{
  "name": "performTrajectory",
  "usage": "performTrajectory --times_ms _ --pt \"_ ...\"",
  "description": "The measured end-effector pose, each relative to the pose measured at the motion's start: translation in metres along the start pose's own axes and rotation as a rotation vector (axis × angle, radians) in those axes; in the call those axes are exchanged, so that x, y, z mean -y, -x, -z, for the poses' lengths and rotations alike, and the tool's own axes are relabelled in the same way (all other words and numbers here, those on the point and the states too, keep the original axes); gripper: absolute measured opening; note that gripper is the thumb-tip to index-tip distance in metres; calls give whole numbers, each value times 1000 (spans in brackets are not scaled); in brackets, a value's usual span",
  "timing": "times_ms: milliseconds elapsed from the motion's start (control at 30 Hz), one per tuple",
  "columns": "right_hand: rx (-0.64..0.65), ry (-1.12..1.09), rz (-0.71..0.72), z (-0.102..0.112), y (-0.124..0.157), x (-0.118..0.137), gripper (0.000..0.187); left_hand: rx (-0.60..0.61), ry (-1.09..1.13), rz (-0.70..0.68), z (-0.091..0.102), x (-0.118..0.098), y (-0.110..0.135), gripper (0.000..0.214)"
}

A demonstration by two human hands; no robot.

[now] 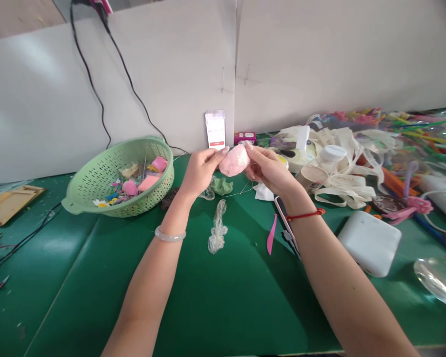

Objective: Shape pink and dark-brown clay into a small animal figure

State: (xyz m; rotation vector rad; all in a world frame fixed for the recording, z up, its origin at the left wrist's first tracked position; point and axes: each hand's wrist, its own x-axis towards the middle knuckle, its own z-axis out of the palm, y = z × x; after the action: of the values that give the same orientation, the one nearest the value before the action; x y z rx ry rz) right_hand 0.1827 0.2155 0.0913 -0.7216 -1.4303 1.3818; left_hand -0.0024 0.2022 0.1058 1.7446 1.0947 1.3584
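Between my two hands, raised above the green table, is a pale pink lump of soft clay (234, 161); whether a thin wrap covers it I cannot tell. My left hand (204, 166) pinches its left edge with thumb and fingers. On the opposite edge my right hand (267, 166) grips it the same way. Below lies a crumpled strip of clear plastic wrap (218, 230). A small green lump (222, 186) sits just behind that wrap. To the right rests a pink plastic knife (271, 235), beside a long dark-and-white tool partly hidden by my right forearm.
A green colander (119, 210) with colourful small pieces stands at left. A lit phone (216, 131) leans on the wall. White straps, a lidded jar (332, 156) and bright bundles crowd the right. A white box (369, 243) and a clear glass-like object (440, 280) lie nearer.
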Motion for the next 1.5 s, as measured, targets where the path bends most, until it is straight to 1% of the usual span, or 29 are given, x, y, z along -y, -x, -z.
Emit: performTrajectory --times_ms 133,267,533,667,767,867,967,1100,1200,1267,1367,1433,1500 --pt "-6 -34 -7 0 1 0 53 12 56 16 -5 -2 2 53" --pt "35 -72 -14 -1 1 -2 51 30 126 49 -8 -7 5 51" --pt "52 -103 -26 -3 -1 -5 50 -21 -89 -99 -7 -10 4 61" --pt "55 -122 -23 -3 -1 -7 50 -51 -149 -134 -8 -8 3 66" --pt "54 -140 -30 -4 -2 -8 49 -51 -124 -91 -7 -6 3 63" --pt "58 -128 -29 -4 -2 -10 49 -53 -77 -40 -5 -5 3 55" --pt "49 -91 -30 -5 -2 -13 49 -60 -102 -52 -2 -7 4 49" --pt "26 -55 -34 -6 -2 -13 50 -43 -142 -88 0 -11 5 51" --pt "0 -36 -5 -5 -1 -10 50 -46 -163 -69 2 -13 5 57" --pt "-16 -29 9 -4 -1 -9 50 3 -149 -42 3 -12 5 56" --pt "-21 -22 11 -4 -1 -9 50 99 -46 -13 2 -10 4 46" --pt "-16 -16 10 -4 -1 -10 51 106 13 5 0 -9 3 44" --pt "-8 -1 12 -5 -1 -11 52 89 21 17 -2 -9 3 45"
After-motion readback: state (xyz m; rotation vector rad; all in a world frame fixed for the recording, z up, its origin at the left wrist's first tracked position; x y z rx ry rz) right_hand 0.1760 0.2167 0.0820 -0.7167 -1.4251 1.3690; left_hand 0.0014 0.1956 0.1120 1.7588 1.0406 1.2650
